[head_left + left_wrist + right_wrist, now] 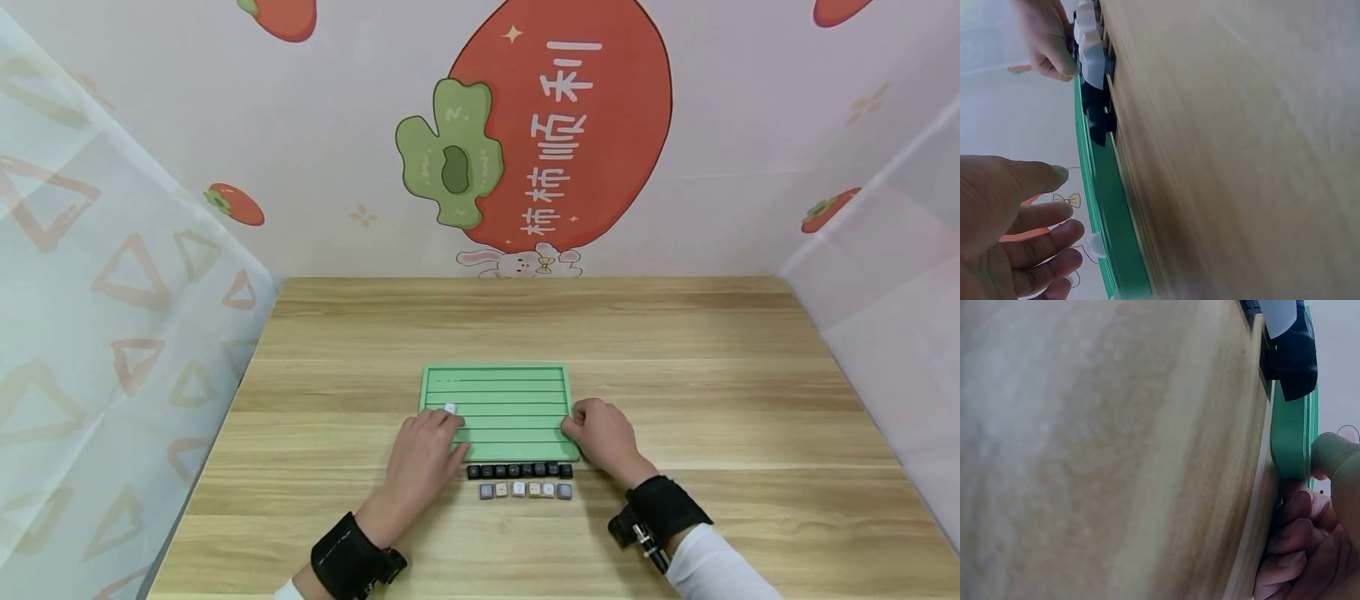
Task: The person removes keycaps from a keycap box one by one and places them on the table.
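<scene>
A green ridged board [517, 410] lies flat on the table, crossed by parallel grooves. Over its left part is my left hand [424, 450], fingers loosely bent and thumb apart. A white keycap [450, 408] sits on the board just past those fingertips. In the left wrist view, the same white keycap [1097, 245] shows by the fingers, and the hand holds nothing. My right hand [602, 433] grips the board's right edge. The right wrist view shows its thumb [1330, 455] on the board's top edge and the other fingers curled at the side.
Along the board's near edge runs a row of black keycaps [520, 472]. Nearer still is a shorter row of grey, beige and white keycaps [519, 490]. The wooden table [337, 358] is bordered by a printed back sheet [337, 125] and side curtains [150, 317].
</scene>
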Demonstrator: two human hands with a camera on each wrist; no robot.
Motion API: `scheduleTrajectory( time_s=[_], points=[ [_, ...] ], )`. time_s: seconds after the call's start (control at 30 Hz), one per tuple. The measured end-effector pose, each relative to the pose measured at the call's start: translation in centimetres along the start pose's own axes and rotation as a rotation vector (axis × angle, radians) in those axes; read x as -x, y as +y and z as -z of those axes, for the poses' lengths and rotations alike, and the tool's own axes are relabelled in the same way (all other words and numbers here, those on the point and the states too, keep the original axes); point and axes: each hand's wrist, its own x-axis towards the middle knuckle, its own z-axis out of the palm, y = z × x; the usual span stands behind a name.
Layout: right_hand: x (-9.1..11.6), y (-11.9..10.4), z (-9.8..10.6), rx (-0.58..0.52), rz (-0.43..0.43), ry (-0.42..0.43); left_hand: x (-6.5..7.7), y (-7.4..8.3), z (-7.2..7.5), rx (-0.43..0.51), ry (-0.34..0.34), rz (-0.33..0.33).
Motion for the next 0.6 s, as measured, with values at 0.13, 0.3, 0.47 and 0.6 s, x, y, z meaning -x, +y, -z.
scheduleTrajectory(
  time_s=[0.13,0.3,0.47,0.6],
  points=[
    [0.0,0.1,-0.1,-0.006,0.001,0.0,-0.2,-0.4,-0.3,-0.011,-0.014,0.018],
    [0.0,0.0,-0.1,-0.008,-0.001,-0.002,-0.5,-1.0,-0.4,-0.01,-0.039,0.046],
    [0.0,0.0,-0.1,-0.002,-0.005,-0.009,-0.7,-1.4,-0.5,-0.016,-0.053,0.071],
    [0.0,0.0,0.0,-0.003,-0.005,-0.01,-0.8,-1.6,-0.5,-0.021,-0.059,0.081]
  ],
)
